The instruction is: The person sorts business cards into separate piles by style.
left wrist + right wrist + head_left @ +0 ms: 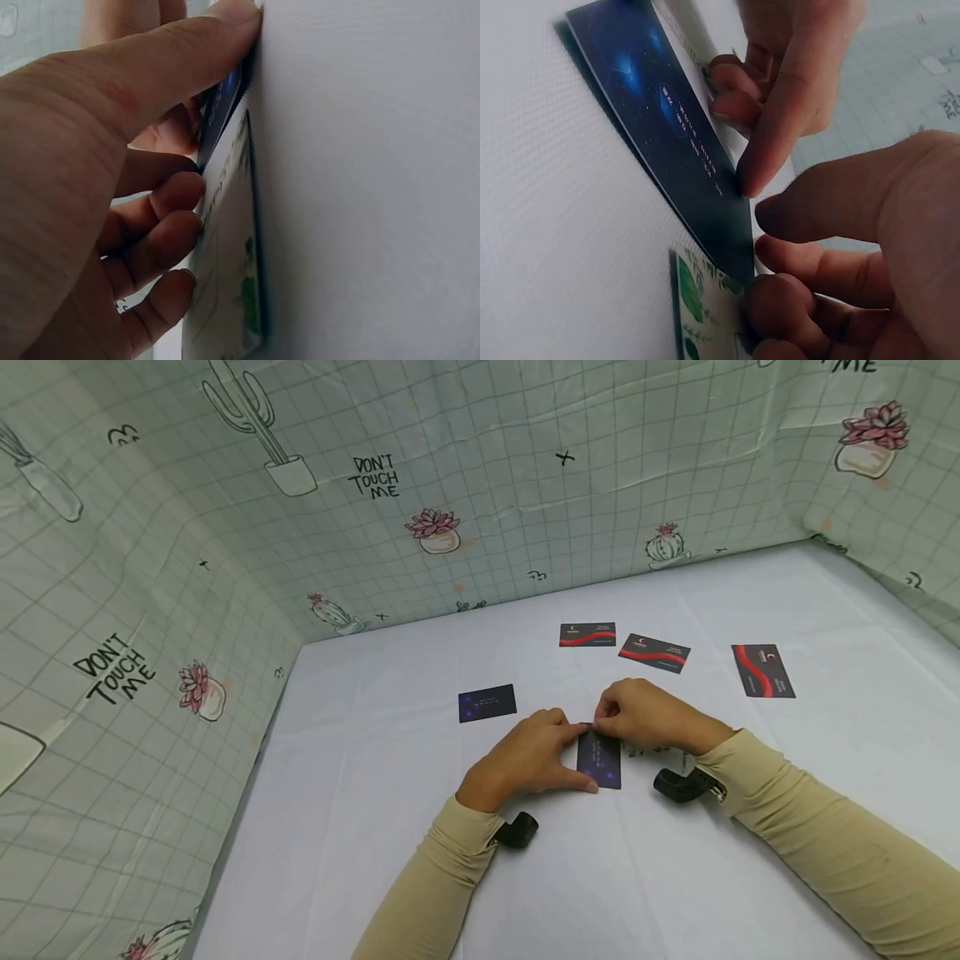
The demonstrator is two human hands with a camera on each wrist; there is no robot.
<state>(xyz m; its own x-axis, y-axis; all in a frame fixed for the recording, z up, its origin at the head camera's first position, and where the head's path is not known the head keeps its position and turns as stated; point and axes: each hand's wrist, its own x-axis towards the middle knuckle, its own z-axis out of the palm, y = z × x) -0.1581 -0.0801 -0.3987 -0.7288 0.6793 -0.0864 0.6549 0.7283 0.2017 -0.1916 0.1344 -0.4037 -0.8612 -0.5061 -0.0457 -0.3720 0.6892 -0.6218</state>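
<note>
A dark blue card (598, 764) with glowing blue spots and small print lies lengthwise between both hands. My left hand (528, 756) holds it between thumb and forefinger, one at each short end. At its far right corner, the curled fingertips and thumb of my right hand (647, 717) pinch the edge; the wrist view partly hides this contact. Beside the blue card, a white card with green leaves (701, 300) lies close to my right fingers. Another leaf-printed white card (225, 255) shows beneath my left fingers, mostly hidden from the head view.
A second dark blue card (487, 703) lies left of the hands on the white table (360, 827). Farther back are three black cards with red bands: one (587, 635), another angled (654, 653), and one at the right (763, 671). A patterned cloth wall (495, 485) encloses the table.
</note>
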